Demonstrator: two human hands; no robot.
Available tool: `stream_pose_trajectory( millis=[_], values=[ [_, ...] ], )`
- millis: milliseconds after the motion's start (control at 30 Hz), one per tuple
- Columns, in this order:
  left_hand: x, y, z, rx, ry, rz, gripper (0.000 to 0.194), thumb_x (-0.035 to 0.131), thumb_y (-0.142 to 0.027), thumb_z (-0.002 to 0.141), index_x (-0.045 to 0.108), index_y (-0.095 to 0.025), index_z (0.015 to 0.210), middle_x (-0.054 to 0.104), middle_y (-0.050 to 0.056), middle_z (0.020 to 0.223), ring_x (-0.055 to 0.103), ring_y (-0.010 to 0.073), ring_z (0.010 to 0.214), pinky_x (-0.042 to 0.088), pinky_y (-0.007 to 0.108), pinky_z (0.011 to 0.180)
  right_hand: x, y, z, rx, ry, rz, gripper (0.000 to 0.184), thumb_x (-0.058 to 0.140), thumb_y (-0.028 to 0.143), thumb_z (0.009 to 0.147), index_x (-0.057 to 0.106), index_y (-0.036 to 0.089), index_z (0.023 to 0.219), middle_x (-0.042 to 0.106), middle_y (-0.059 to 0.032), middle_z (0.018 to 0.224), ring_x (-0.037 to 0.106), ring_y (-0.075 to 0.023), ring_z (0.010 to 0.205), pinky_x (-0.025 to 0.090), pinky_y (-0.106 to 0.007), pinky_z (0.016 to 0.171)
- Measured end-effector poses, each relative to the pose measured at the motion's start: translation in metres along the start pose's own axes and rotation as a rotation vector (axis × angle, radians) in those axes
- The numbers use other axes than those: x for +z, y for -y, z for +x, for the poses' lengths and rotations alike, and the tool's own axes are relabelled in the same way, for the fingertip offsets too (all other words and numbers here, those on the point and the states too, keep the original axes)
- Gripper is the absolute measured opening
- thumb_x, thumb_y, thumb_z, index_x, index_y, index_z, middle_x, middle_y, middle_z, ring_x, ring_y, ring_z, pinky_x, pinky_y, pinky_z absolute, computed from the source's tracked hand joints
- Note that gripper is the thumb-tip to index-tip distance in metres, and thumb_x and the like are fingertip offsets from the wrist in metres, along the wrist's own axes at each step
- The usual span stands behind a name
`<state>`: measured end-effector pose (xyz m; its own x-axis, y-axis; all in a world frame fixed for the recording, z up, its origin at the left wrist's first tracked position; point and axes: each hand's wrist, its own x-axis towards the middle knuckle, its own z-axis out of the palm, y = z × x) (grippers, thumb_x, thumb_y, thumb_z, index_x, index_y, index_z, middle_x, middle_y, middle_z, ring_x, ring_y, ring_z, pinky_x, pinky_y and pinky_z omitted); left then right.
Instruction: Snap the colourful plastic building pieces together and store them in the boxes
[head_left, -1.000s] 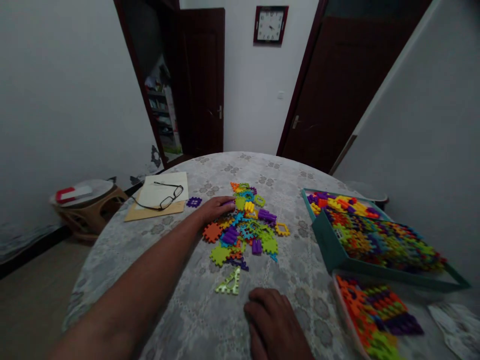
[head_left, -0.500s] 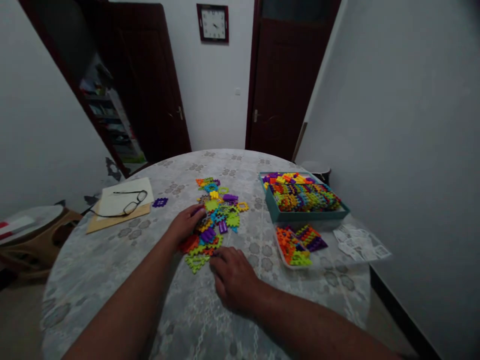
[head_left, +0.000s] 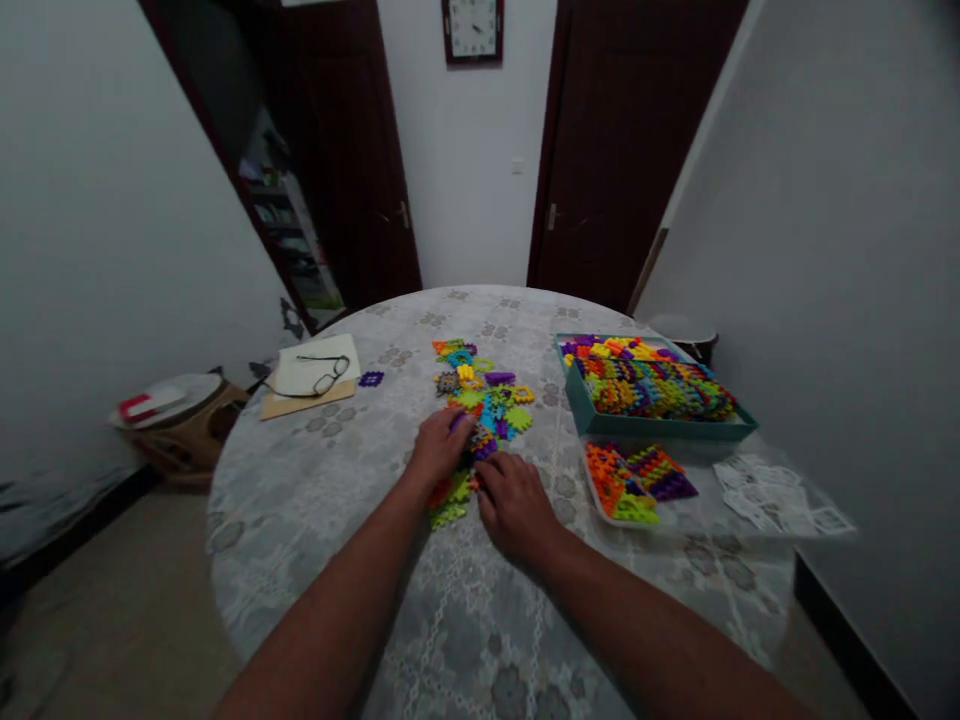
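A pile of colourful plastic interlocking building pieces [head_left: 493, 408] lies at the middle of the table, in lime, blue, orange, yellow and purple. At its near left side, my left hand [head_left: 437, 450] is closed with a small purple building piece [head_left: 459, 423] at the thumb and fingertips. My right hand [head_left: 517, 502] rests at the near right side, its fingers curled against the pieces; whatever is under the fingertips is hidden. Lime pieces [head_left: 450, 508] lie between the two hands, partly covered by the left one. A purple square piece [head_left: 371, 379] lies apart to the left.
A teal box [head_left: 667, 431] packed with rows of pieces stands at the right. Before it sits a clear plastic tray [head_left: 594, 500] with more pieces, beside white printed sheets [head_left: 780, 495]. Eyeglasses [head_left: 326, 382] lie on paper [head_left: 300, 362] at the left.
The right hand has come forward from the near edge to the pile beside the left hand. Several lime pieces near the front have been drawn together. The view has swung right, then partly back.
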<state>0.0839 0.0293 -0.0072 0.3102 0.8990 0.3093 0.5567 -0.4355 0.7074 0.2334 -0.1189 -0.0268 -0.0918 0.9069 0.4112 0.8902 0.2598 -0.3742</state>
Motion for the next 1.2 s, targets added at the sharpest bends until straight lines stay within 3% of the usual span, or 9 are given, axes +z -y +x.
stream_pose_trajectory(
  millis=[133,267,333,467,567,667,867,1100,1200],
  values=[
    [-0.003,0.005,0.001,0.033,-0.043,0.024,0.03,0.063,-0.045,0.106,0.082,-0.026,0.119,0.082,0.009,0.125,0.076,0.0275,0.123,0.058,0.043,0.114,0.004,-0.013,-0.001,-0.002,-0.052,-0.019,0.025,0.064,0.019,0.106,0.072,0.022,0.13,0.07,-0.0139,0.133,0.063,-0.0316,0.121,0.051,-0.047,0.102],
    [-0.037,0.034,0.025,0.013,-0.135,0.102,0.032,0.061,-0.044,0.108,0.077,-0.026,0.129,0.075,0.011,0.139,0.066,0.0283,0.139,0.047,0.045,0.128,0.007,-0.017,-0.004,-0.052,-0.126,0.022,0.025,0.062,0.016,0.105,0.072,0.021,0.127,0.07,-0.0136,0.13,0.063,-0.0312,0.12,0.052,-0.049,0.104],
    [-0.059,0.055,0.045,-0.031,-0.177,0.158,0.036,0.065,-0.046,0.106,0.074,-0.025,0.133,0.07,0.014,0.147,0.058,0.0319,0.149,0.039,0.047,0.134,0.008,-0.015,-0.005,-0.089,-0.149,0.058,0.025,0.061,0.014,0.104,0.072,0.022,0.125,0.071,-0.0122,0.125,0.064,-0.0298,0.115,0.052,-0.049,0.103],
    [-0.093,0.095,0.083,-0.139,-0.21,0.265,0.053,0.073,-0.055,0.099,0.071,-0.017,0.136,0.065,0.023,0.152,0.044,0.047,0.158,0.027,0.06,0.137,0.01,-0.011,-0.003,-0.146,-0.182,0.115,0.025,0.061,0.011,0.103,0.071,0.022,0.123,0.071,-0.0101,0.12,0.064,-0.0286,0.111,0.053,-0.048,0.101],
    [-0.102,0.115,0.1,-0.179,-0.187,0.308,0.06,0.073,-0.061,0.096,0.071,-0.011,0.13,0.067,0.029,0.145,0.042,0.0519,0.157,0.025,0.064,0.135,0.011,-0.01,-0.003,-0.143,-0.199,0.134,0.028,0.06,0.008,0.103,0.069,0.023,0.125,0.071,-0.0098,0.12,0.063,-0.0287,0.112,0.053,-0.049,0.1],
    [-0.098,0.125,0.105,-0.173,-0.128,0.325,0.058,0.073,-0.064,0.093,0.073,-0.012,0.119,0.072,0.028,0.133,0.051,0.0497,0.15,0.032,0.06,0.132,0.011,-0.01,-0.004,-0.13,-0.185,0.15,0.029,0.058,0.006,0.103,0.068,0.023,0.123,0.07,-0.0089,0.118,0.062,-0.028,0.109,0.052,-0.049,0.099],
    [-0.084,0.118,0.085,-0.076,-0.011,0.337,0.048,0.059,-0.057,0.099,0.076,-0.017,0.119,0.073,0.025,0.134,0.06,0.0456,0.137,0.037,0.062,0.129,0.012,-0.01,-0.004,-0.125,-0.175,0.187,0.03,0.057,0.005,0.102,0.067,0.023,0.123,0.069,-0.0093,0.121,0.062,-0.0285,0.112,0.052,-0.05,0.101],
    [-0.076,0.079,0.031,0.093,0.162,0.221,0.046,0.046,-0.054,0.108,0.079,-0.028,0.128,0.081,0.012,0.129,0.073,0.0341,0.122,0.055,0.05,0.114,0.011,-0.009,-0.004,-0.123,-0.194,0.203,0.032,0.056,0.005,0.1,0.068,0.024,0.123,0.071,-0.0099,0.12,0.065,-0.0283,0.11,0.056,-0.05,0.1],
    [-0.076,0.065,0.036,0.152,0.132,0.173,0.049,0.04,-0.054,0.112,0.077,-0.029,0.133,0.08,0.011,0.131,0.073,0.0313,0.124,0.056,0.047,0.114,0.01,-0.007,-0.004,-0.123,-0.185,0.205,0.033,0.055,0.004,0.1,0.067,0.024,0.123,0.071,-0.0105,0.12,0.066,-0.0287,0.11,0.057,-0.051,0.099]
  ],
)
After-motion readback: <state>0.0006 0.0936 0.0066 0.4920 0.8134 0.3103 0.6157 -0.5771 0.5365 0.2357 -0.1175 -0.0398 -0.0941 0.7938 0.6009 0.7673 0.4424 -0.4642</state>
